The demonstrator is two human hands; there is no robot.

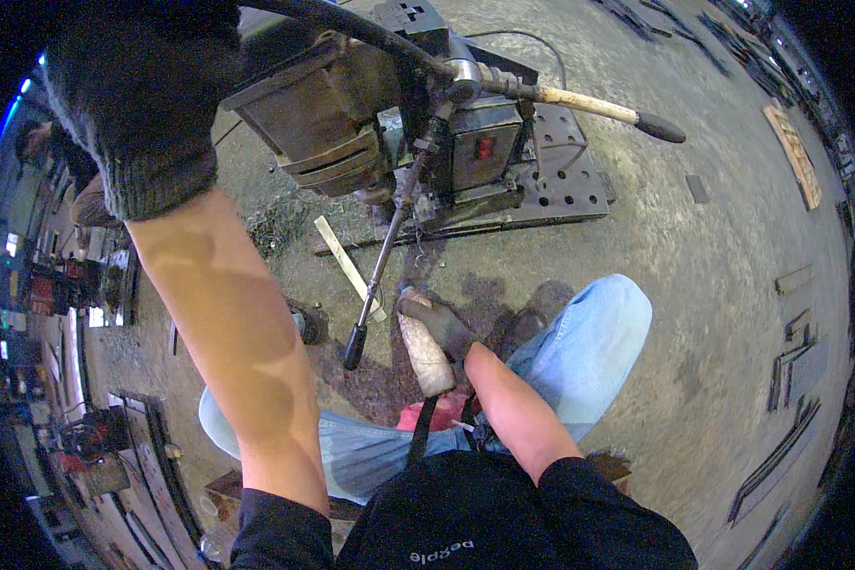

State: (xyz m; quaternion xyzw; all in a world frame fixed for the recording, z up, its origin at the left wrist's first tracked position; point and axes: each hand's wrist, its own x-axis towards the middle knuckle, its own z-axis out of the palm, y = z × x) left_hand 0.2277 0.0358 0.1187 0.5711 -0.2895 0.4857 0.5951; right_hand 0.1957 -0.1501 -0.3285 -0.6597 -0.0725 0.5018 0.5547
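Note:
My left hand (147, 104), in a dark knitted glove, is raised at the upper left, against a thick black lever handle (351, 27). It appears closed round the handle's end; its fingers are lost in shadow. The lever belongs to a three-spoked hub (464, 84) on a drilling machine (328, 114). One spoke points right with a pale, black-tipped grip (608, 106); another hangs down with a black grip (355, 348). Low between my knees, my right hand (439, 323), in a grey glove, is wrapped round a grimy white bottle-like cylinder (426, 356), held tilted.
Under the machine lies a metal plate with round holes (565, 195). A pale flat strip (347, 261) rests on the floor beside dark metal shavings (280, 214). Metal bars (779, 456) and a wooden board (793, 157) lie right. Another person (85, 190) is partly visible far left.

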